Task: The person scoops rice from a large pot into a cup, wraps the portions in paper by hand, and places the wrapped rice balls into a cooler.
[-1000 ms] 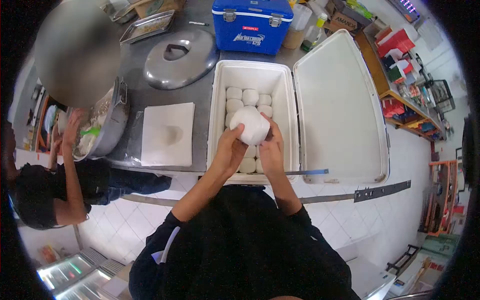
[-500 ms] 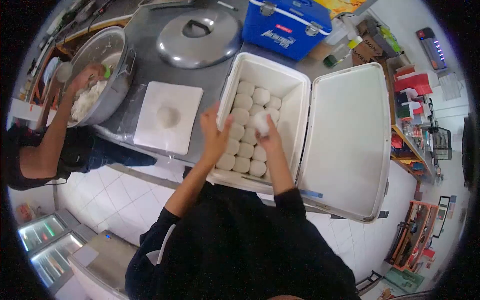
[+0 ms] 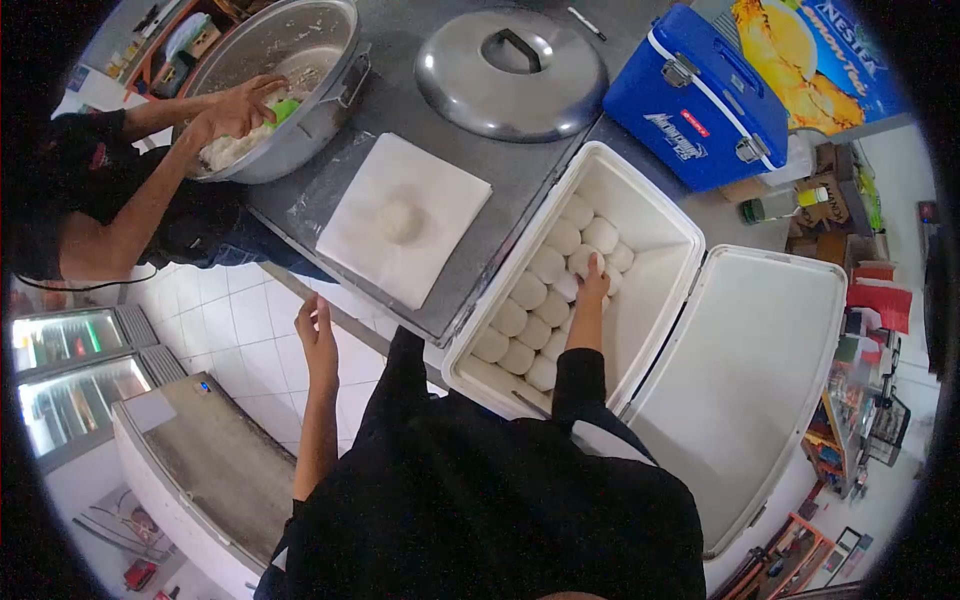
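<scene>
Inside the white cooler box [image 3: 470, 372], my right hand [image 3: 592, 285] reaches down among rows of pale dough balls [image 3: 527, 291], its fingers around one dough ball [image 3: 580, 262] near the upper rows; part of the grip is hidden. My left hand [image 3: 318, 340] is raised beside the table's front edge, fingers stretched out and holding nothing. Nearest to it on the table lies a stack of white paper sheets [image 3: 440, 240], with one dough ball [image 3: 402, 222] on top.
At the left, another person's hands [image 3: 235, 110] work with a green scraper [image 3: 283, 110] in a large metal pot [image 3: 335, 80] of dough. A metal lid [image 3: 460, 90] and a blue cooler [image 3: 690, 110] stand at the back. The box's open lid [image 3: 740, 390] spreads right.
My right hand has lowered the dough ball into the box. My left hand has moved away from the box, left past the table edge. The view has turned and shifted.
</scene>
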`<state>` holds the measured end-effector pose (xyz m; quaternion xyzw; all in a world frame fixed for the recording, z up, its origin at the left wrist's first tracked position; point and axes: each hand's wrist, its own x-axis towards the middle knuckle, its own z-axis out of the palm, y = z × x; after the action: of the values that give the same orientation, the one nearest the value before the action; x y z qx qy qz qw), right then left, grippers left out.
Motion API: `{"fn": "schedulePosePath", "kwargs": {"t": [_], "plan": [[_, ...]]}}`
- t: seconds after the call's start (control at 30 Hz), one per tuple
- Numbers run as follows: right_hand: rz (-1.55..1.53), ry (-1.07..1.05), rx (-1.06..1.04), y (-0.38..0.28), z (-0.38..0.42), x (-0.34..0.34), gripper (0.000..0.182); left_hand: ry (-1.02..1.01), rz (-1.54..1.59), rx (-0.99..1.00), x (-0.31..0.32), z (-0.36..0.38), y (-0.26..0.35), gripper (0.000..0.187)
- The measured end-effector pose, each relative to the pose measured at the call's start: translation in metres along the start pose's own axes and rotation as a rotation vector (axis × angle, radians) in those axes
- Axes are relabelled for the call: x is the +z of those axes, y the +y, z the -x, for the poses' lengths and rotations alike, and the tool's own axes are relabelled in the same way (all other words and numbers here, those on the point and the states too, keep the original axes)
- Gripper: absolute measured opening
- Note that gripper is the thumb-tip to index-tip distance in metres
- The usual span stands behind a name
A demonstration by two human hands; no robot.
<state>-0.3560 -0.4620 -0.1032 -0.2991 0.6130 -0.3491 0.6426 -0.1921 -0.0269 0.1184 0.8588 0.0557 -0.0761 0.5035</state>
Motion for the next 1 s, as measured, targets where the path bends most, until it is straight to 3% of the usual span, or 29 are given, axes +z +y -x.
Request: {"fn": "schedulePosePath", "kwargs": {"t": [0.1, 0.2, 0.3, 0.37, 0.43, 0.53, 0.6, 0.67, 0.7, 0.73, 0.77, 0.8, 0.83, 0.87, 0.97, 1.0], "plan": [[-0.066, -0.095, -0.02, 0.019, -0.02, -0.002, 0.075, -0.111, -0.019, 0.004, -0.001, -0.007, -0.016, 0.048], [0.195, -0.12, -0.054, 0.018, -0.031, -0.005, 0.08, -0.275, -0.033, -0.098, 0.009, -0.021, -0.027, 0.044], [0.927, 0.126, -0.119, 0.032, -0.079, -0.009, 0.074, -0.286, -0.427, 0.567, 0.028, -0.045, -0.07, 0.037], [0.626, 0.139, -0.112, 0.007, -0.045, 0.001, 0.08, -0.365, -0.501, 0.842, 0.032, -0.058, -0.056, 0.039], [0.666, 0.196, -0.221, 0.008, -0.033, 0.006, 0.082, -0.57, -0.612, 0.969, 0.035, -0.083, -0.055, 0.04], [1.242, 0.389, -0.618, 0.015, -0.093, -0.029, 0.079, -0.724, -0.65, 1.114, 0.038, -0.12, -0.059, 0.04], [0.711, 0.266, -0.75, -0.076, 0.016, 0.005, 0.057, -0.726, -0.669, 1.378, 0.04, -0.144, -0.062, 0.038], [0.386, 0.05, -1.065, -0.109, 0.119, 0.054, 0.033, -0.821, -0.675, 1.467, 0.046, -0.163, -0.065, 0.036], [0.305, -0.08, -0.967, -0.129, 0.213, 0.092, 0.033, -0.876, -0.679, 1.511, 0.049, -0.171, -0.068, 0.036], [0.415, -0.178, -1.067, -0.106, 0.232, 0.108, 0.032, -0.904, -0.647, 1.628, 0.054, -0.181, -0.072, 0.035], [0.519, -0.437, -0.965, -0.079, 0.261, 0.12, 0.029, -0.905, -0.641, 1.645, 0.051, -0.184, -0.071, 0.035], [0.904, -0.626, -1.054, -0.04, 0.271, 0.131, 0.03, -0.899, -0.629, 1.663, 0.05, -0.186, -0.066, 0.035], [1.125, -0.821, -0.883, -0.033, 0.32, 0.139, 0.035, -0.882, -0.612, 1.681, 0.054, -0.188, -0.063, 0.035], [1.119, -0.984, -1.178, 0.006, 0.324, 0.143, 0.04, -0.892, -0.521, 1.696, 0.062, -0.192, -0.064, 0.037], [1.485, -0.903, -1.055, 0.064, 0.329, 0.145, 0.047, -1.079, -0.507, 1.282, 0.055, -0.177, -0.042, 0.032], [1.53, -0.88, -1.087, 0.07, 0.33, 0.145, 0.045, -1.065, -0.437, 1.239, 0.058, -0.176, -0.046, 0.029]]}}
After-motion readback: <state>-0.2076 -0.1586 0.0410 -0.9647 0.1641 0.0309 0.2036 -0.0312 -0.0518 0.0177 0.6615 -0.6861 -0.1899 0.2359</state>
